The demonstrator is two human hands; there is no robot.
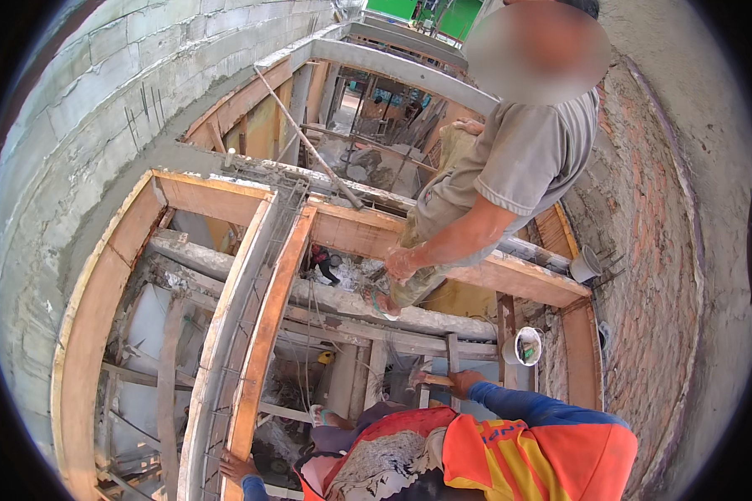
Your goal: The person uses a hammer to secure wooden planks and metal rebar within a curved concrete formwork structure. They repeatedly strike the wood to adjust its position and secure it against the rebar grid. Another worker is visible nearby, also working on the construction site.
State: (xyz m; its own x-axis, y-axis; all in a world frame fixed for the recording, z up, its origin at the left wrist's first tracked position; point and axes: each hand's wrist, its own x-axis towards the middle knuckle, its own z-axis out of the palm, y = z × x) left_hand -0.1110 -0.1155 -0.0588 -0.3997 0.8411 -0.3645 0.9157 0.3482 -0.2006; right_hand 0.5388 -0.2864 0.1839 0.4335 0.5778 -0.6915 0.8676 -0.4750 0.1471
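A hammer with a wooden handle (pixel 436 380) is gripped in my right hand (pixel 464 384), out in front of my body at the lower middle. Its head (pixel 416 376) points left, above the timber supports and apart from the long boards. At the lower left my left hand (pixel 238 468) has its fingers curled over the edge of a long orange-brown formwork board (pixel 267 321). Alongside that board runs a narrow channel (pixel 263 250) with steel reinforcing bars in it, bounded on its far side by a second board (pixel 217 342).
A co-worker in a grey shirt (pixel 530 159) stands ahead among the beams, one foot on a round timber (pixel 351 301). A white bucket (pixel 525 345) and a grey bucket (pixel 586 264) are at the right. Open gaps lie between beams. A long-handled tool (pixel 309 142) leans across them.
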